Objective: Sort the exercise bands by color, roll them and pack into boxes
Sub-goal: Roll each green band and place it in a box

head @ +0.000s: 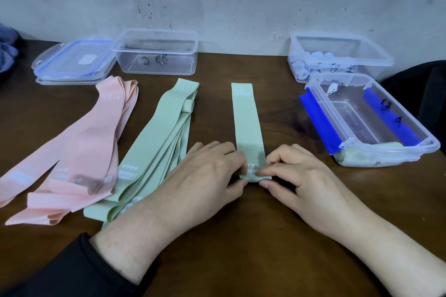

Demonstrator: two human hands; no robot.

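Pinching the near end of the single green 30 LB band (pixel 247 125), which lay flat on the wooden table (pixel 277 224), the left hand (pixel 207 173) and right hand (pixel 296 171) likely needed even pressure to start a tight, straight roll.

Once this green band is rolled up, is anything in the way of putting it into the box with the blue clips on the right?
Nothing visible blocks it. Both hands, left hand and right hand, pinch the near end of the green band. The bare table lies between it and the blue-clip box, which is open on top with green rolls already inside.
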